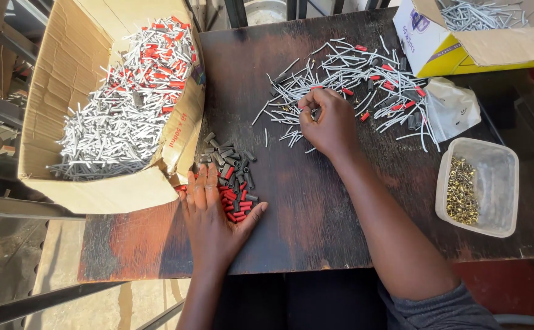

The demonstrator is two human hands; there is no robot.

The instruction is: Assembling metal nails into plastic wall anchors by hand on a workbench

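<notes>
The left hand [213, 214] lies flat and open, palm down, on the dark, worn wooden tabletop [303, 226] in the lower middle of the frame. Its fingers are stretched out together and its thumb is spread to the right, so that hand and thumb form a loose fence around a small heap of short red and black plastic sleeves [235, 183]. It grips nothing; it seems to be corralling the heap so the little pieces do not roll away. The sleeves touch the inner edge of the hand and reach up-frame past the fingertips.

The right hand [327, 122], in the upper middle, is curled, with thumb and forefinger pinched together at its upper left edge. It appears to pinch one small piece (too small to say whether pin or sleeve), right at the near edge of a wide scatter of thin grey metal pins [346, 79], some tipped with red or black caps. That scatter fans out from just above the knuckles toward the upper right, so the supply sits within a finger's reach.

At the left edge, a large open brown cardboard box [65, 91] holds a deep pile of similar grey pins, many red-capped, and its corner comes close to the left fingertips. In the upper right corner stands a white and yellow carton [444, 49] with more bare pins. A crumpled clear plastic bag [456, 107] lies below it, and at lower right a clear plastic tub [493, 177] holds small brass-coloured parts.
</notes>
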